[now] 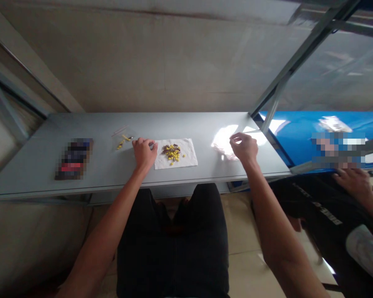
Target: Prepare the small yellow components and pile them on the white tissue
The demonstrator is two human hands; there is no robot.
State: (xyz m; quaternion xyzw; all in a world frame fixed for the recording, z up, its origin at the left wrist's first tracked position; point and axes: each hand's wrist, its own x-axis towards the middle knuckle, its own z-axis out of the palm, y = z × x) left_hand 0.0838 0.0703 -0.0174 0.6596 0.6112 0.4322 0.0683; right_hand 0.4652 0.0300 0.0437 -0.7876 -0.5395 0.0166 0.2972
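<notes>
Yellow/brn small-parts pile (173, 152) on wht sheet (190, 153), just R of L hand (144, 152), well L of R hand (245, 146). Both curled, can't tell if gripping.

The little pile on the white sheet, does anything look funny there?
A little: one yellow piece lies by itself to the right of the pile, though on the white sheet too.

You had dark, near-black trousers (174, 260) on, pretty plain, with a faint line running down the middle of the lap. Either side of the trousers, your left forearm (112, 223) and right forearm (273, 231) were bare, same for your left hand (144, 154) and right hand (245, 147). Feet past the trousers' knees looked too dim to make out.
</notes>
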